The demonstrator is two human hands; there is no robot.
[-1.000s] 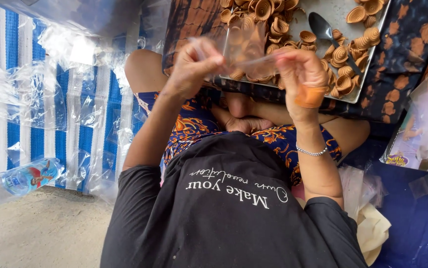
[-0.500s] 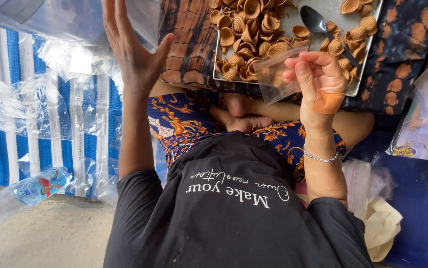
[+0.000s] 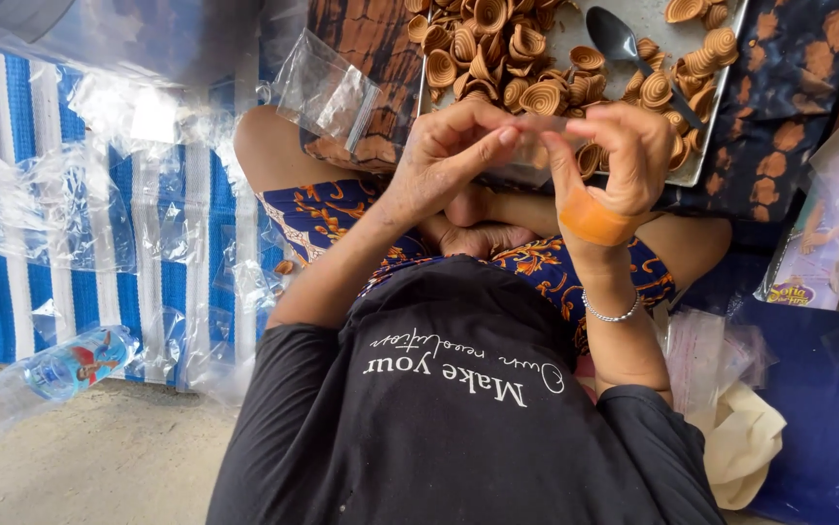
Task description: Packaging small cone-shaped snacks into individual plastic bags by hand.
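A small clear plastic bag (image 3: 526, 165) is pinched between both hands just in front of the metal tray (image 3: 721, 107). The left hand (image 3: 453, 156) grips its near edge with thumb and fingertips; the right hand (image 3: 619, 160), a bandage on its thumb, closes on the other edge, seemingly to work the mouth apart. Brown spiral snacks (image 3: 497, 58) and a dark spoon (image 3: 619, 39) lie in the tray. Another empty bag (image 3: 327, 92) rests to the left, clear of the hands.

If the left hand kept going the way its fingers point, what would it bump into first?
Probably the small clear bag pinched between the left hand and the right hand; it already touches it. Beyond lies the right hand's fingers, though depth is unclear.
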